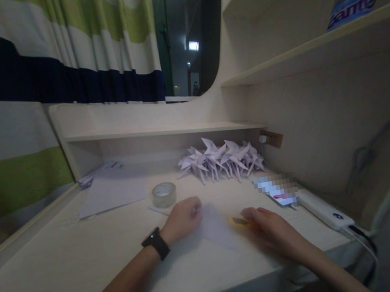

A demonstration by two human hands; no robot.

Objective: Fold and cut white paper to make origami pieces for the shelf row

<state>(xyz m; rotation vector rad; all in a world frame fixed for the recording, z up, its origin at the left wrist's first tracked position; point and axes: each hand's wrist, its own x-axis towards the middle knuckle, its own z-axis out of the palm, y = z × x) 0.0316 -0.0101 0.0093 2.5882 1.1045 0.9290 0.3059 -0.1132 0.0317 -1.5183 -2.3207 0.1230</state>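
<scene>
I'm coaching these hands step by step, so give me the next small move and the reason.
I'd probably steady the white paper with the left hand: that hand is already at the sheet's edge, and the right hand holds a yellow tool close to the opposite side. The tool is too blurred to identify.

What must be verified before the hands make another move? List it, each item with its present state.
1. Left hand at the small paper's edge: ok.
2. Right hand holding the yellow tool: ok.
3. Tool's edge clear of the paper: cannot tell, blurred.
4. Paper's outline sharp enough to judge: not ok, smeared.
5. Tape roll off the paper: ok, beyond the left hand.
6. Paper pinwheels clear of both hands: ok, grouped farther back.
</scene>
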